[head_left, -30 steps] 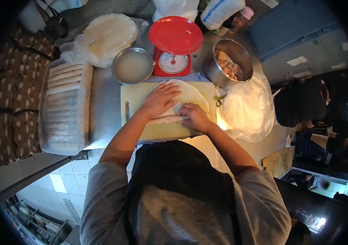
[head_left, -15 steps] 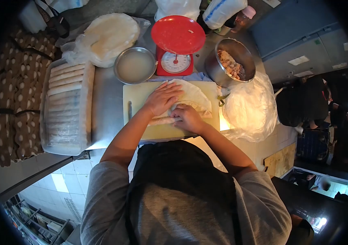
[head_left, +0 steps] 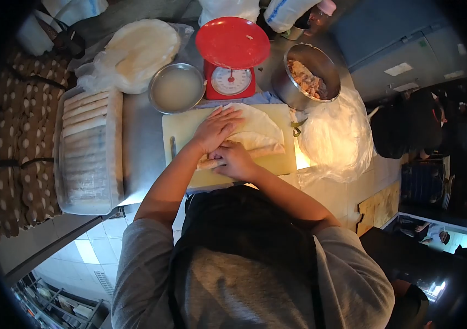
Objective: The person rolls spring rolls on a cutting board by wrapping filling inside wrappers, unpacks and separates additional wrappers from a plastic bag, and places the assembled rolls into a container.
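A round spring roll wrapper (head_left: 258,123) lies on the pale cutting board (head_left: 181,129), its near edge folded over into a long thin roll (head_left: 268,149). My left hand (head_left: 220,130) rests flat on the left part of the wrapper, fingers stretched out toward the upper right. Just below it, my right hand (head_left: 236,162) has its fingers curled over the left part of the roll, touching it. The roll's left end shows beside the right fingers; what lies under the fingers is hidden.
A plastic tub (head_left: 118,164) of finished rolls stands at the left, near stacked egg trays (head_left: 11,131). Behind the board are a stack of wrappers (head_left: 148,44), a metal bowl (head_left: 157,101) of cloudy liquid, a red scale (head_left: 232,44) and a pot (head_left: 294,98) of filling.
My right hand has moved left along the roll, closer to my left hand, uncovering the roll's right part. My left hand stays flat on the wrapper. The view has shifted slightly.
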Available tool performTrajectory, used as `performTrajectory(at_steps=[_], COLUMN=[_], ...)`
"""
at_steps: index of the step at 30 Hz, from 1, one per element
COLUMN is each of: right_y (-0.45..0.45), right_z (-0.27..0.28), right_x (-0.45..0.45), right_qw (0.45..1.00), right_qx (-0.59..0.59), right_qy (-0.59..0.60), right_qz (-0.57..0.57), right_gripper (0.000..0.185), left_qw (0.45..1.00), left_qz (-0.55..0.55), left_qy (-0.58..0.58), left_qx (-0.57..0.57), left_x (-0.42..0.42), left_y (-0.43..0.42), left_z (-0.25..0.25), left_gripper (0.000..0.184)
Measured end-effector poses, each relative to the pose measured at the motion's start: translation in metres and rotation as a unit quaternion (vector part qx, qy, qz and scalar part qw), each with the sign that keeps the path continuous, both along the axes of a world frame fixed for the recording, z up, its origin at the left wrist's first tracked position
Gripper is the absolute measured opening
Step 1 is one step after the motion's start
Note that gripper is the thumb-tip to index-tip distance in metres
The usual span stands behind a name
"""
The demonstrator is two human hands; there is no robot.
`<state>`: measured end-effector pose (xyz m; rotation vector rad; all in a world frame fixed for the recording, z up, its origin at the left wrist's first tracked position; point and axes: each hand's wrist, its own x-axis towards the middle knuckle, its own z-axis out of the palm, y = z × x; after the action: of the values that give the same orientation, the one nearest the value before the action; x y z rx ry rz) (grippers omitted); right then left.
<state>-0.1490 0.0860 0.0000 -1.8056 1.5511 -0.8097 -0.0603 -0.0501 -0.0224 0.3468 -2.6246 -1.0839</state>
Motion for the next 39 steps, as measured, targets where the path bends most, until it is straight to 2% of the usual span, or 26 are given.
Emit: performTrajectory(at_steps=[3,5,10,12,19,22,24,27,30,32,33,36,39], right_y=[0.000,0.000,0.026,0.035,0.042,0.057,0.063,0.060,0.057,0.054,0.053,0.055,0.066], right_z=[-0.003,-0.002,0.019,0.018,0.023,0.016,0.010,0.008,0.013,0.020,0.023,0.032,0.034], right_x=[-0.008,-0.026,-0.113,-0.119,-0.118,-0.133,-0.132,-0.135,-0.135,-0.128,-0.124,-0.115,-0.121], right_qw=[1.000,0.999,0.986,0.991,0.990,0.999,0.999,0.998,0.995,0.992,0.990,0.983,0.981], right_qx=[0.001,0.018,0.098,0.082,0.102,0.028,0.018,0.008,0.008,0.014,0.019,0.025,0.022], right_qy=[0.006,0.019,0.130,0.104,0.102,0.045,0.044,0.066,0.098,0.123,0.138,0.182,0.193], right_qz=[0.026,0.048,0.047,0.027,0.006,-0.006,-0.019,-0.001,0.014,0.016,0.017,0.001,-0.017], right_gripper=[0.038,0.040,0.041,0.040,0.035,0.035,0.035,0.036,0.037,0.038,0.038,0.035,0.034], left_qw=[1.000,0.997,0.987,0.984,0.982,0.982,0.981,0.985,0.949,0.988,0.986,0.991,0.984], left_qz=[-0.009,-0.020,-0.046,-0.048,-0.048,-0.050,-0.048,0.019,0.053,0.075,0.083,0.114,0.157], left_qy=[-0.027,-0.043,-0.061,-0.075,-0.077,-0.079,-0.080,-0.047,-0.052,-0.115,-0.139,-0.070,-0.084], left_qx=[-0.003,-0.061,-0.143,-0.152,-0.167,-0.163,-0.169,-0.167,-0.307,-0.076,0.044,0.002,0.012], left_x=[-0.002,-0.001,0.000,-0.001,-0.003,-0.002,-0.002,0.003,0.010,0.021,0.028,0.049,0.073], left_y=[-0.003,-0.002,0.010,0.008,0.010,0.011,0.010,0.018,0.040,0.054,0.062,0.081,0.081], left_z=[-0.006,0.001,0.023,0.022,0.022,0.023,0.024,0.039,0.078,0.062,0.053,0.038,0.036], left_gripper=[0.044,0.048,0.076,0.085,0.088,0.089,0.091,0.089,0.071,0.054,0.046,0.031,0.032])
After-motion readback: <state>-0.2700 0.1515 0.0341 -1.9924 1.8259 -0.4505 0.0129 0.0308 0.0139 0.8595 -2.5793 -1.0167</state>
